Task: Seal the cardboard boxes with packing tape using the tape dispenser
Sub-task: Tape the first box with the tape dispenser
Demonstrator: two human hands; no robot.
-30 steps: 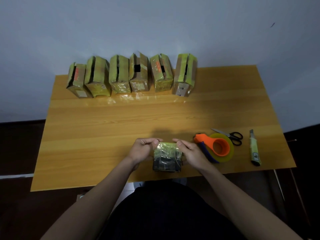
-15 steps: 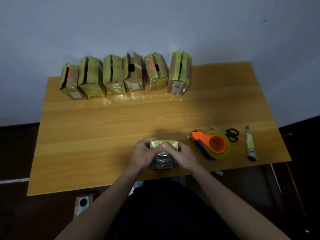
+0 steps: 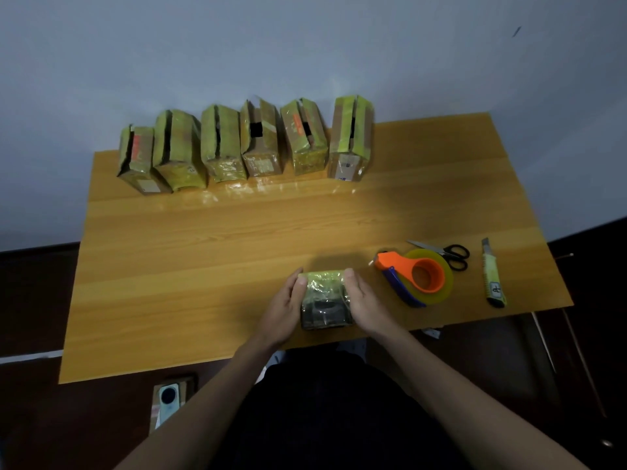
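A pale wall backs a wooden table (image 3: 203,266), and at the near edge of it the person presses a small box (image 3: 325,300) between both hands. The left hand (image 3: 285,307) lies flat against the box's left side with its fingers fairly straight and the thumb reaching the top corner; the right hand (image 3: 364,301) mirrors it on the right side, thumb at the other top corner. The box between the palms is already wrapped in shiny yellow-green tape across its top, so this one looks sealed or nearly so, with the hands seemingly smoothing the tape down. Just beyond the right hand's fingertips, apart from them, the tape dispenser (image 3: 417,278) rests on the table, unheld. Farther out on that side lie scissors (image 3: 448,254) and a utility knife (image 3: 493,274). Well ahead of both hands, a row of six boxes (image 3: 244,144) stands against the wall; all carry tape on their sides, yet dark gaps show along their tops, so they appear to need closing.
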